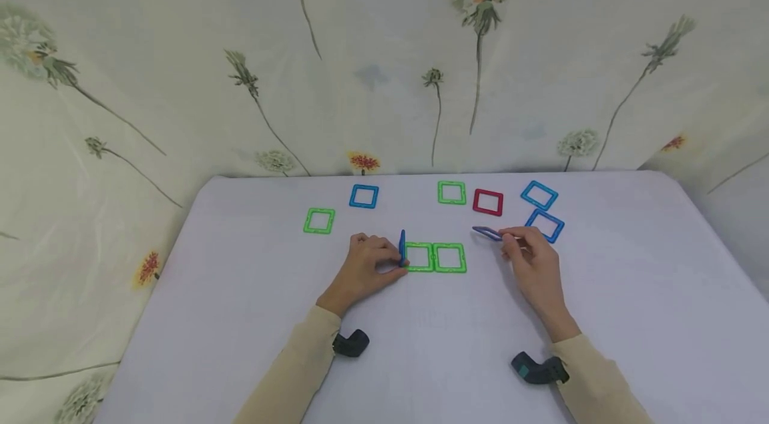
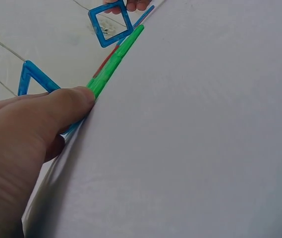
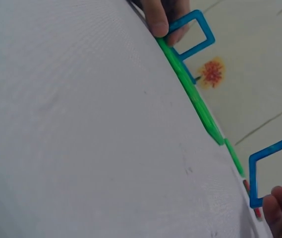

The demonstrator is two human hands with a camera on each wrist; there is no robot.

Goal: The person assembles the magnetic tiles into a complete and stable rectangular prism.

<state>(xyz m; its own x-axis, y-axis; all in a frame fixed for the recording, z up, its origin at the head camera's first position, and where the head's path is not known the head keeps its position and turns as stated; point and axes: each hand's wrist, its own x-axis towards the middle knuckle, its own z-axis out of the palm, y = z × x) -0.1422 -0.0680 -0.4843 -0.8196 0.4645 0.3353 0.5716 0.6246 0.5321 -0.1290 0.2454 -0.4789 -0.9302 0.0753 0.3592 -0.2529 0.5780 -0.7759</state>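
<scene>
Two green square magnetic tiles (image 1: 449, 270), open frames, lie flat side by side on the table. At their left edge a blue magnetic tile (image 1: 402, 248) stands upright, and my left hand (image 1: 363, 270) grips it between thumb and fingers. In the left wrist view, the left thumb (image 2: 76, 101) also touches the end of the green tile. To the right of the green pair, my right hand (image 1: 535, 267) pinches another blue magnetic tile (image 3: 253, 181) by one side. That tile is held tilted above the table, apart from the green ones.
Farther back lie loose square tiles: a green one (image 1: 319, 231), a blue one (image 1: 364, 206), another green one (image 1: 452, 202) and a red one (image 1: 488, 212). Two more blue tiles (image 1: 531, 197) lie just beyond my right hand. A flowered cloth (image 1: 372, 110) hangs behind the white table (image 1: 414, 357).
</scene>
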